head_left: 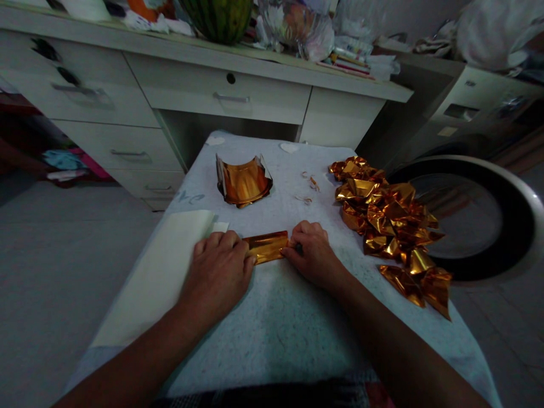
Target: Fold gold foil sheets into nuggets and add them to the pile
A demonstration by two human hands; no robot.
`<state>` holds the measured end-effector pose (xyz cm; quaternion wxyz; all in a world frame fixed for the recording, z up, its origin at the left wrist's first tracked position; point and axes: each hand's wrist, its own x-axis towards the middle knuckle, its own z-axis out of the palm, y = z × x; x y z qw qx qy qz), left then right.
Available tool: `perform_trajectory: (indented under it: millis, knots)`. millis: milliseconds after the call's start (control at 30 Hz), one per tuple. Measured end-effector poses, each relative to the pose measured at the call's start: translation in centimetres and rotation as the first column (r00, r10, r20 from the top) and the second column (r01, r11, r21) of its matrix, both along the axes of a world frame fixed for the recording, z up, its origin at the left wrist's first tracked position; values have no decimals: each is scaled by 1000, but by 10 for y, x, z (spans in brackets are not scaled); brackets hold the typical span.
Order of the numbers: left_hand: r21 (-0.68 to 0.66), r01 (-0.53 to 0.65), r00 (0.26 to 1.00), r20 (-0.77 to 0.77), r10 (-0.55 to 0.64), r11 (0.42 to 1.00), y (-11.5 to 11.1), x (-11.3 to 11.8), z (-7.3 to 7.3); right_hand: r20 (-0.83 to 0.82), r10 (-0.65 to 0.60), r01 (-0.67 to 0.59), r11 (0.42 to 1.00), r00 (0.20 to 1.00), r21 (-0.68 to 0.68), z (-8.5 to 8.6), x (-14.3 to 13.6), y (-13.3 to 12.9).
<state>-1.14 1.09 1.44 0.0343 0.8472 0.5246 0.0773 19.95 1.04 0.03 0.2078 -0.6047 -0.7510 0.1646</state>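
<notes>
A flat strip of shiny gold foil [267, 247] lies across the middle of the cloth-covered surface, between my two hands. The fingers of my left hand [223, 263] are curled over its left end and press on it. At the other end, my right hand [312, 252] pinches the foil between thumb and fingers. Beyond my hands a curved stack of gold foil sheets [243, 181] rests on the cloth. To the right lies a heap of twisted gold foil pieces [382, 209]. A few thin curled ties [313, 183] are scattered between the stack and the heap.
Pale paper sheets [165, 272] lie under and left of my left hand. A white desk with drawers [232, 85] stands behind, bearing a watermelon [219, 17] and plastic bags. A washing machine with a round door [463, 218] is at the right.
</notes>
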Motion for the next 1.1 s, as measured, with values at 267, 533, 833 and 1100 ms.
perform_trajectory:
  millis: [267, 533, 833, 1100]
  knots:
    - [2, -23, 998, 60, 23, 1000, 0, -1, -3, -13, -8, 7, 1000, 1000, -18, 2, -1, 0]
    - [17, -24, 996, 85, 22, 1000, -2, -2, -5, 4, -8, 9, 999, 1000, -37, 4, -1, 0]
    - [82, 38, 998, 44, -42, 996, -3, 0, -4, -4, -3, 3, 1000, 1000, -19, 1, -1, 0]
    - [115, 375, 927, -62, -370, 920, -8, 3, -3, 24, -5, 5, 1000, 1000, -2, 0, -1, 0]
